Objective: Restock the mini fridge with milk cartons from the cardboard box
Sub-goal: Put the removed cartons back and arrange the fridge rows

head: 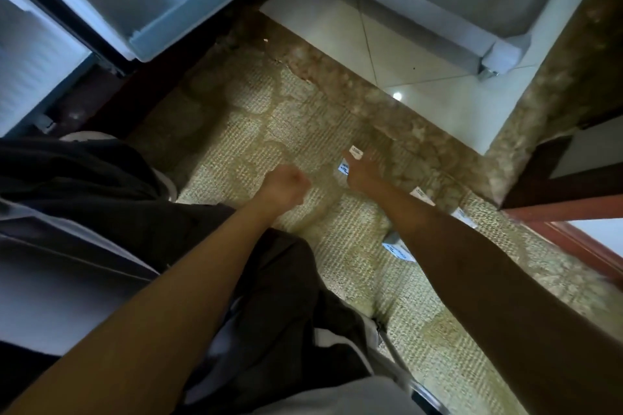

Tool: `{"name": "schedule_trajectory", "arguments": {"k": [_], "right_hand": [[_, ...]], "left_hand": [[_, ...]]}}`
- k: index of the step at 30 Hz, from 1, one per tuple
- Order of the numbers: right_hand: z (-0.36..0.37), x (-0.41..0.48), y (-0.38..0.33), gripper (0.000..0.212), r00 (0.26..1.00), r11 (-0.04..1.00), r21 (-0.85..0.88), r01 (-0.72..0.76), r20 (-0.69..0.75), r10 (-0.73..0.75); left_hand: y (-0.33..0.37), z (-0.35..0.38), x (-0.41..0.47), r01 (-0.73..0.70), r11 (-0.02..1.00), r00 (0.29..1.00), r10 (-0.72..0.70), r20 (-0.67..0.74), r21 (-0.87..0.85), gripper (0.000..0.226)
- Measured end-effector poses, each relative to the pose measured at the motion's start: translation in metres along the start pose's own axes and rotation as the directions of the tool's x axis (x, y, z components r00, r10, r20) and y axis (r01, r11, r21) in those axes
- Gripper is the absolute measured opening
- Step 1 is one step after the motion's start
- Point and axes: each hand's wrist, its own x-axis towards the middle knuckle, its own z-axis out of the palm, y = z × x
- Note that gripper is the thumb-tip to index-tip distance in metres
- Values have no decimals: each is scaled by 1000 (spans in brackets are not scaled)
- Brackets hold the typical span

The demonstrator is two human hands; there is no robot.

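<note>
Reaching forward over the patterned carpet (pixel 269 118): right hand (pixel 362 172), with fingers straight and slightly spread, pointing away from the body. Motion blur here, so I cannot tell whether it touches anything.

Small white milk cartons (pixel 399 249) lie scattered on the carpet under and beside the right forearm, in a loose line from the fingertips back toward the body. One carton (pixel 355 152) sits right at the fingertips, and another is just beside the thumb side of the hand.

Left hand (pixel 286 187) — fingers curled tight into a fist, pressed together, nothing visible in it. It is near the right hand but apart from it.

Mini fridge (pixel 40 54) stands open at upper left, its door shelf (pixel 188 10) swung toward the camera — well apart from the cartons. Pale tiled floor (pixel 421 54) begins beyond the carpet edge. Dark trousers (pixel 286 313) show at lower left.
</note>
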Motion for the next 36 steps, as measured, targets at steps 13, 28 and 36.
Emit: {"name": "schedule_trajectory", "arguments": {"k": [13, 28, 36], "right_hand": [[2, -8, 5, 34, 969, 985, 162, 65, -247, -23], [-80, -112, -52, 27, 975, 602, 771, 208, -118, -186], [-86, -135, -46, 31, 985, 567, 816, 114, -18, -173]], "left_hand": [[0, -1, -1, -11, 1000, 999, 11, 30, -8, 29], [2, 0, -13, -283, 903, 947, 317, -54, 324, 68], [4, 1, -21, -230, 903, 961, 269, -61, 362, 43]]}}
